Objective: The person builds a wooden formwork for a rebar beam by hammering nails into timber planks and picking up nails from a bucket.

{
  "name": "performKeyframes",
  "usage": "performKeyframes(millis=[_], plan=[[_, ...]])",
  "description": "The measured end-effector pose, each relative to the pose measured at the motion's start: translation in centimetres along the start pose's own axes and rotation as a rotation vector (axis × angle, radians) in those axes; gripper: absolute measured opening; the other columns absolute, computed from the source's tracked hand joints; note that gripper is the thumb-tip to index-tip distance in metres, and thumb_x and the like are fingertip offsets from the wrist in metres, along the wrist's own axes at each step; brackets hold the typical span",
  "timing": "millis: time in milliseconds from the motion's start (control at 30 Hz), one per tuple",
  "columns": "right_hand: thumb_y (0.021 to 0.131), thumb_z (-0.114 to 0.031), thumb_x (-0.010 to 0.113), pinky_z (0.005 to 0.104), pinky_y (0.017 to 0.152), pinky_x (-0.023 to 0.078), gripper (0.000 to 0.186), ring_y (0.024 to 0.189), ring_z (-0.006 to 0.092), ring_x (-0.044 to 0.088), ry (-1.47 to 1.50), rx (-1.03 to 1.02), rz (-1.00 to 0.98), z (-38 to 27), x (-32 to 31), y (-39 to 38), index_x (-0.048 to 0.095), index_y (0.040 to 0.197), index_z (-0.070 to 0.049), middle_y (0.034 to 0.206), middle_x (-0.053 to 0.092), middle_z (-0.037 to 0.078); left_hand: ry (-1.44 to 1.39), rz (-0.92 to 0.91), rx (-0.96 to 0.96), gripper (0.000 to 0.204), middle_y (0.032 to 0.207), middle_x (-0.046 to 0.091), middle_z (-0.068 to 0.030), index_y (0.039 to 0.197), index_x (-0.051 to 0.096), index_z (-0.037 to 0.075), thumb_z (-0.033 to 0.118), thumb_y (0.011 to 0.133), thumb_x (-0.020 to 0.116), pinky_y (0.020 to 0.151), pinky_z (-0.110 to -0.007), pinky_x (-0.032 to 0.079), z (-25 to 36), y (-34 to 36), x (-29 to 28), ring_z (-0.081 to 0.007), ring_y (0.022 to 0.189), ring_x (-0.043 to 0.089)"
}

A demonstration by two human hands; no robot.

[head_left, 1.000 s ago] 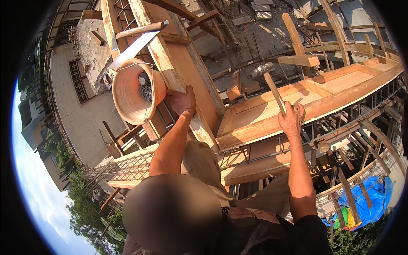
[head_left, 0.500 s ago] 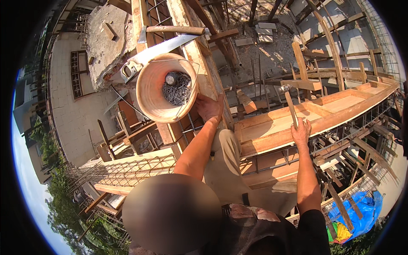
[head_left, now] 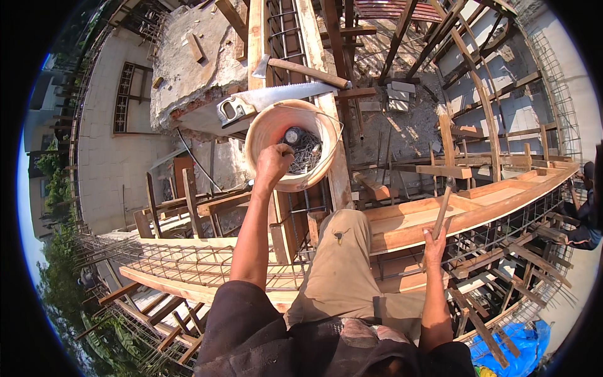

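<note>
A building site spreads below us in the head view, with a pale block wall (head_left: 100, 151) on the left, a broken concrete slab (head_left: 195, 66) above it, and timber and steel bars all around. The fisheye rim cuts off the blue sheet (head_left: 512, 349) at the lower right and another person in dark clothes (head_left: 587, 217) at the right edge. We cannot see the base of the pinkish bucket (head_left: 267, 129), which opens toward us among the bars and beams near the middle. Inside lie grey nails (head_left: 308, 157) and a round grey thing (head_left: 291, 135) whose kind we cannot make out. Our left hand (head_left: 274, 164) covers part of the bucket's near left side.

Our left forearm runs up from a dark sleeve, and that hand reaches over the bucket's rim with its fingers curled in at the mouth; we cannot tell whether they pinch anything. Our right arm comes up on the other side, and the right hand (head_left: 434, 246) is wrapped around the lower end of a hammer (head_left: 443, 210), its handle tilted up and slightly right. The hammer's head is small and hard to make out against the long wooden frame (head_left: 408, 237). Our bent knee (head_left: 344, 242), in tan trousers, lies between our arms. Just beyond the bucket lie a saw (head_left: 276, 96) and a hatchet (head_left: 308, 70).
</note>
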State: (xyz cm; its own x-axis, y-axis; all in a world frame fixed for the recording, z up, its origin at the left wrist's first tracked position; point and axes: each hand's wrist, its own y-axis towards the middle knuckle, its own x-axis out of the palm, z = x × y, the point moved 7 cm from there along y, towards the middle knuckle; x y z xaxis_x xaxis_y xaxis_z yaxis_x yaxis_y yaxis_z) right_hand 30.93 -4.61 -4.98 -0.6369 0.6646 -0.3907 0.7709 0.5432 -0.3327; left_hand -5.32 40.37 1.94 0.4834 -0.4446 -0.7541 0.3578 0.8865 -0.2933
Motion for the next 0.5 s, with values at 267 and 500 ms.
performKeyframes(millis=[267, 500], plan=[[0.088, -0.009, 0.067, 0.0297, 0.078, 0.051, 0.032, 0.083, 0.0157, 0.058, 0.122, 0.201, 0.013, 0.0, -2.5, -10.7, 0.050, 0.113, -0.001, 0.091, 0.057, 0.006, 0.442, -0.093, 0.232, 0.023, 0.095, 0.074, -0.0199, 0.095, 0.079, 0.012, 0.013, 0.083, 0.060, 0.082, -0.046, 0.058, -0.5, 6.8, 8.5, -0.0354, 0.088, 0.073], [0.090, -0.008, 0.066, 0.0285, 0.077, 0.050, 0.024, 0.080, 0.0128, 0.058, 0.220, 0.235, 0.055, -0.9, -2.4, -13.4, 0.051, 0.108, -0.001, 0.088, 0.057, 0.005, 0.662, -0.178, 0.177, 0.024, 0.093, 0.075, -0.0195, 0.091, 0.079, 0.006, 0.012, 0.086, 0.057, 0.077, -0.044, 0.060, 1.6, 6.4, 9.6, -0.0325, 0.089, 0.075]])
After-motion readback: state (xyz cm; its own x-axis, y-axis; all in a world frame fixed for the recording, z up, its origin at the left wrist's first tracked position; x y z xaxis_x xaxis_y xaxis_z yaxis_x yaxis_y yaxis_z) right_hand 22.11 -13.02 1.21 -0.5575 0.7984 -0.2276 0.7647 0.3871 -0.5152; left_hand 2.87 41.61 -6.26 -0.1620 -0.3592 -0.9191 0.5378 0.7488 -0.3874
